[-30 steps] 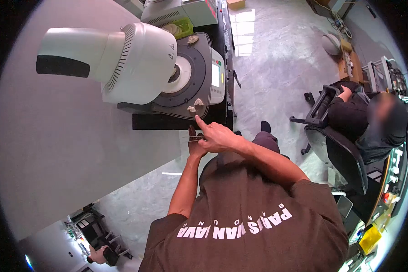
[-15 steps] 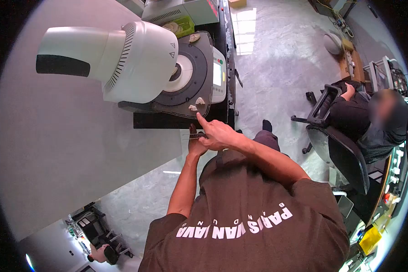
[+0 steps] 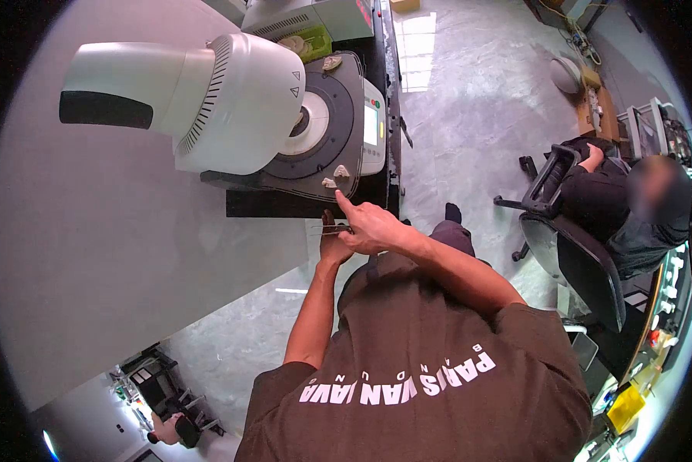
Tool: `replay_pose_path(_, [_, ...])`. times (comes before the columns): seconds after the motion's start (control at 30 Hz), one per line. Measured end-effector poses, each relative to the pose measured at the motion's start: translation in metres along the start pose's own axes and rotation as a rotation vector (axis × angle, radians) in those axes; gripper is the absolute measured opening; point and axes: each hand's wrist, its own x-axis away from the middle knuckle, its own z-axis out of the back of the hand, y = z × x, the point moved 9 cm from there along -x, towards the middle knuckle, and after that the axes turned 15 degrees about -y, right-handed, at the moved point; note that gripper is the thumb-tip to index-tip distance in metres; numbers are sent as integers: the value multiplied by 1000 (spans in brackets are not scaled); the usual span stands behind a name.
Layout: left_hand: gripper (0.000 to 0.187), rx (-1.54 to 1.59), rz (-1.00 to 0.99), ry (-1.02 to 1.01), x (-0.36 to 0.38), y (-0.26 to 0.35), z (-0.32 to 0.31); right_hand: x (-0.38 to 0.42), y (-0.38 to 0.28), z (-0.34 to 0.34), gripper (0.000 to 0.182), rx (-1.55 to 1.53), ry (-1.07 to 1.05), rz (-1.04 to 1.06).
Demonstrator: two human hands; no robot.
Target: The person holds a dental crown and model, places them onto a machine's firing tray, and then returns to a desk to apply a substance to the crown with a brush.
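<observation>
Thin metal tweezers (image 3: 330, 229) lie across the space between my hands, their tips pointing left. My right hand (image 3: 374, 229) has its lower fingers closed on them, while its index finger stretches toward two small off-white pieces. One piece (image 3: 329, 183) is just beyond that fingertip, with a small gap, and the other (image 3: 341, 172) sits slightly farther back on the dark machine base. Partly hidden by my right hand, my left hand (image 3: 334, 245) is below the tweezers with its visible fingers stretched out.
A white machine with a large rounded head (image 3: 242, 104) and round dark plate (image 3: 338, 142) stands ahead. Another pale piece (image 3: 331, 63) and a green tray (image 3: 317, 45) are farther back. A person (image 3: 646, 208) sits at right on a black chair (image 3: 588, 262); another person (image 3: 165, 430) is lower left.
</observation>
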Motion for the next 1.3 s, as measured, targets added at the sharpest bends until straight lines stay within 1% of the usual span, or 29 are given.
replay_pose_path(0.17, [70,-17,-25,48,1,5,4,-3,5,-1,93,7,-10,-3])
replay_pose_path(0.33, [67,-38,30,3,-3,6,4,1,4,6,92,-27,-6,-30])
replay_pose_path(0.47, [64,-47,19,33,-2,6,5,2,4,7,92,-27,-7,-32])
replay_pose_path(0.57, [65,-48,-9,27,-4,2,1,0,6,4,92,-1,31,2])
replay_pose_path(0.63, [65,-54,-50,99,2,10,8,1,4,6,92,-4,6,-6])
replay_pose_path(0.67, [65,-67,-81,174,6,16,13,2,4,6,93,-6,-6,-10])
replay_pose_path(0.73, [65,-61,-76,207,7,16,13,0,8,4,93,-11,2,-10])
replay_pose_path(0.77, [66,-42,-39,164,5,11,9,0,9,2,93,-14,6,-10])
replay_pose_path(0.83, [67,-26,-33,113,3,14,11,3,8,3,93,-21,0,-6])
replay_pose_path(0.9, [69,-29,-85,90,11,24,14,5,6,6,93,-19,4,-6])
replay_pose_path(1.0, [68,-23,-102,194,23,39,26,7,4,10,94,-8,22,-12])
replay_pose_path(1.07, [66,-77,-30,85,4,18,12,7,4,10,93,-14,6,-22])
replay_pose_path(1.17, [64,-97,16,29,-2,10,5,8,5,10,92,-15,8,-29])
replay_pose_path(1.3, [62,-45,-74,162,7,20,14,10,6,9,92,-26,3,-25])
